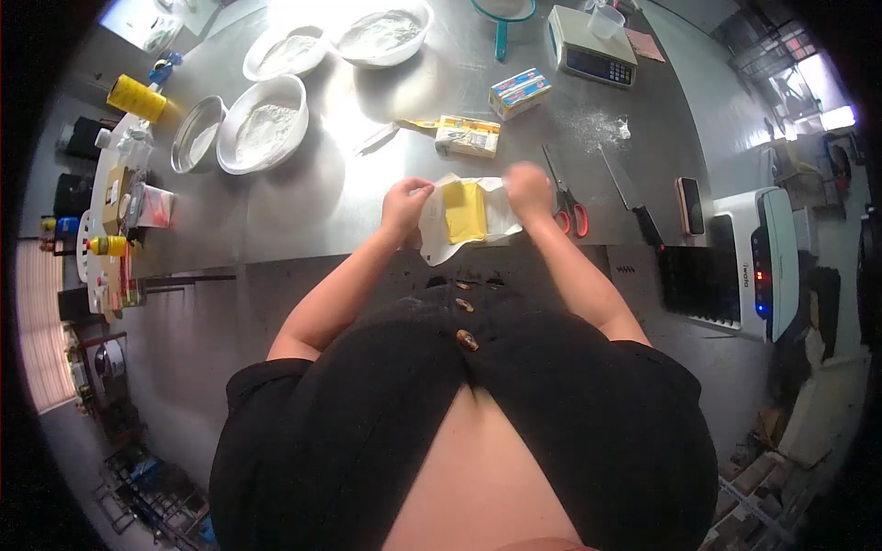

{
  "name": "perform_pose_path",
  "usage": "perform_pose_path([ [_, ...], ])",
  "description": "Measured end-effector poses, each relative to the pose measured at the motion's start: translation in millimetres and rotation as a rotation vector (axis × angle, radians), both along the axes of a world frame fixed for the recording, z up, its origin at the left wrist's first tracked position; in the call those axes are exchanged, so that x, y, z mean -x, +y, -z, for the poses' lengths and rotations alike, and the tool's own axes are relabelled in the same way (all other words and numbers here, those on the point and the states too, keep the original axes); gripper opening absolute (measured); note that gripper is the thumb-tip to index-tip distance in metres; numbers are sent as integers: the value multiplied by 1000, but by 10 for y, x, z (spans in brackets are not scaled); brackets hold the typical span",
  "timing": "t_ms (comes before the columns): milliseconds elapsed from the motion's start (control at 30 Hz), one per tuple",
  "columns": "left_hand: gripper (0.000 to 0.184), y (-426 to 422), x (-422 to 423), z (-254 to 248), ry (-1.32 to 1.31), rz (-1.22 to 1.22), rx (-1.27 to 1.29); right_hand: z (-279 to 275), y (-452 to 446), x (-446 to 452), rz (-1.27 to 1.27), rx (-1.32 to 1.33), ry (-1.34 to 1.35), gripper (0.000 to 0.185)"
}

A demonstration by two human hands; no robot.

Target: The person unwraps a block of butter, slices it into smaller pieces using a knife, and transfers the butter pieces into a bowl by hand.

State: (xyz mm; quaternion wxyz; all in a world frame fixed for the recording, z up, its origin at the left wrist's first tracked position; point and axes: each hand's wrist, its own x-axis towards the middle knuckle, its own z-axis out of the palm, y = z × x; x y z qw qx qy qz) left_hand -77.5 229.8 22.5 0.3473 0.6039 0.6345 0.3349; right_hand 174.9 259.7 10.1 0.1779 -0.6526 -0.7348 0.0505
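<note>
Bright light struck the steel desk (344,216), where butter (466,211) lay on opened paper (502,213) near the edge. The left hand (404,208) had its grip pinching the paper; blur left the right hand's (530,191) unclear. An uneven tug might tear the paper or drop the butter; a rightward slip might meet the scissors (580,220).

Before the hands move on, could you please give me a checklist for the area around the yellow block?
1. Top of the yellow block exposed: ok.
2. Wrapper spread open at both sides: ok.
3. Left hand at the wrapper: ok.
4. Right hand grip: cannot tell, blurred.
5. Scissors well away from the right hand: not ok, right beside it.
6. Scale reading: cannot tell, too small.
</note>
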Motion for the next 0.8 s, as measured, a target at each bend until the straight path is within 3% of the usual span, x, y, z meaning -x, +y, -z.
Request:
perform_pose_path([
  [67,22,29,102,69,-258,-145,245,16,-20,40,27,-41,2,14],
  [200,26,148,365,123,-245,-224,278,80,-10,-4,148,-38,-11,14],
  [333,27,352,369,13,-82,5,170,34,-6,-42,127,29,40,12],
  [500,30,647,10,-227,31,292,33,-29,-176,39,156,-13,101,22],
  [567,31,738,-132,-311,297,569,65,-90,-233,80,151,2,111,31],
  [667,30,883,-241,-316,454,722,143,-91,-243,73,159,63,71,30],
  [800,29,936,-275,-237,508,736,116,-136,-237,67,165,80,56,30],
])
